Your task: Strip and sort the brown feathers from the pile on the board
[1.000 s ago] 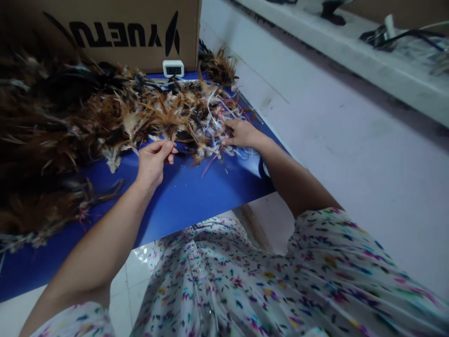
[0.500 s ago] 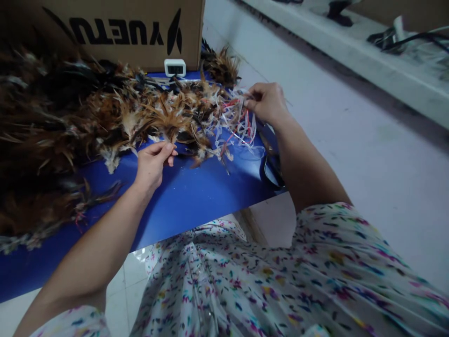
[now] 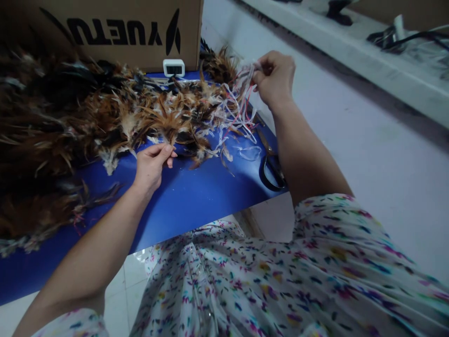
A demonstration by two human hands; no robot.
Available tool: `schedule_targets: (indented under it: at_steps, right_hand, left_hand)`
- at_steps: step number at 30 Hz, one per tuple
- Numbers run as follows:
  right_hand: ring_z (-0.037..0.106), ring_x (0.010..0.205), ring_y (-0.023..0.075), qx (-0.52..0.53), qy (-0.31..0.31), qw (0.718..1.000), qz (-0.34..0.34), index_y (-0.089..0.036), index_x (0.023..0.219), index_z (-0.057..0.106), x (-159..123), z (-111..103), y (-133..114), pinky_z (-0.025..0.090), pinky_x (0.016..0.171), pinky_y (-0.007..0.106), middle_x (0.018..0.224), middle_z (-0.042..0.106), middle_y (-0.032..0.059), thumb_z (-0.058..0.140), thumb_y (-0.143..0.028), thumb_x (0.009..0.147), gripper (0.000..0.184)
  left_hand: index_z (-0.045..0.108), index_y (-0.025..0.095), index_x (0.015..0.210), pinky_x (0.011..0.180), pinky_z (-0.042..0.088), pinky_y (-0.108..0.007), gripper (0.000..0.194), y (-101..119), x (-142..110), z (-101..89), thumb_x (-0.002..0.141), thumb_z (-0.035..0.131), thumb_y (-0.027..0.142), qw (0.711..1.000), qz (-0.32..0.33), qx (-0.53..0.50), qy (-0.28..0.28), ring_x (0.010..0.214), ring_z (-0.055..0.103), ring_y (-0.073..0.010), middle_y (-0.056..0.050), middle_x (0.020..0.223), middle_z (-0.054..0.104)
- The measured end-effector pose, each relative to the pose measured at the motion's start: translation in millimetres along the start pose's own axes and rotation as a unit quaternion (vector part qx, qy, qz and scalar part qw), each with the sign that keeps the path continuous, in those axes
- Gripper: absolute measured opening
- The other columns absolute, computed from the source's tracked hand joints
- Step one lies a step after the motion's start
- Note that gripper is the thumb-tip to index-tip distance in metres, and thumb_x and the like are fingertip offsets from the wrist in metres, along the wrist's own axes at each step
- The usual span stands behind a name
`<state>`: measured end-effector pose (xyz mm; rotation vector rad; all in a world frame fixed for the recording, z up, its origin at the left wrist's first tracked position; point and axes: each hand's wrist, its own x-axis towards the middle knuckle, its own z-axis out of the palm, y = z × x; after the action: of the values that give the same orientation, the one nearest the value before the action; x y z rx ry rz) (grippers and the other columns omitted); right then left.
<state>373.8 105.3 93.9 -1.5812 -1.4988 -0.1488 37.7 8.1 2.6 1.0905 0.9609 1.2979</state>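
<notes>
Head view is showing, nearest the body, a flower-speckled sleeve (image 3: 322, 224) on the right arm and, in front of both hands, the bare blue edge of the counter (image 3: 196, 196). Just beside the right forearm, scissors (image 3: 275, 186) are lying with their black handle toward the body; anyone copying this should be minding that loose ends are not catching there. Farther in, the left hand (image 3: 149, 169) is pinching the base of a brown feather bunch (image 3: 166, 119) between thumb and forefinger, the plumes fanning out beyond the fingertips. That low, light grip is looking sound, since it should be steadying the bunch without crushing the plumes. Right of the left hand and below the right one, white and red strands (image 3: 238, 110) are trailing in a tangle, some mingling with feathers. The right hand (image 3: 277, 79) is holding their upper ends raised, thumb and fingers closing on them; how many it is gripping is not showing clearly. Good handling should probably be parting the strands gently rather than tugging, as feathers among them could be dragging along. Beyond the left hand, a feather heap (image 3: 115, 110) is stretching leftward; behind it, a small white device (image 3: 173, 68) is standing before a cardboard box (image 3: 122, 28).
</notes>
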Motion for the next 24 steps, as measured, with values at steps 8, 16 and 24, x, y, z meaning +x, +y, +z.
schedule_targets:
  at_steps: [8,16,24]
  right_hand:
    - [0.06,0.081,0.0134,-0.016,-0.148,0.989,-0.007,-0.015,0.1,0.071,-25,5,0,0.049,0.079,0.028,0.095,0.074,0.006,0.072,-0.003,0.073,0.029]
    - [0.066,0.094,0.0249,-0.005,-0.293,0.95,-0.11,-0.025,0.089,0.074,-81,-35,-18,0.051,0.089,0.041,0.098,0.074,0.0052,0.065,-0.025,0.084,0.011]
    - [0.063,0.094,0.0237,-0.044,-0.422,0.886,-0.189,-0.022,0.086,0.072,-118,-16,-7,0.048,0.089,0.037,0.094,0.071,0.007,0.061,-0.021,0.078,0.013]
  left_hand:
    - [0.072,0.015,0.068,0.041,0.04,-0.018,0.023,0,0,0.9,0.07,0.086,0.032,1.0,0.004,0.0,-0.001,0.042,0.049,-0.0043,0.0,0.061,0.067]
    - [0.073,0.016,0.068,0.042,0.041,-0.017,0.018,0,-1,1.5,0.073,0.085,0.029,1.0,0.004,0.008,-0.002,0.042,0.05,-0.0042,0.0,0.061,0.068]
    - [0.073,0.017,0.069,0.042,0.042,-0.018,0.02,-1,0,0.5,0.071,0.085,0.032,1.0,0.01,0.015,-0.003,0.043,0.05,-0.0045,0.0,0.061,0.068]
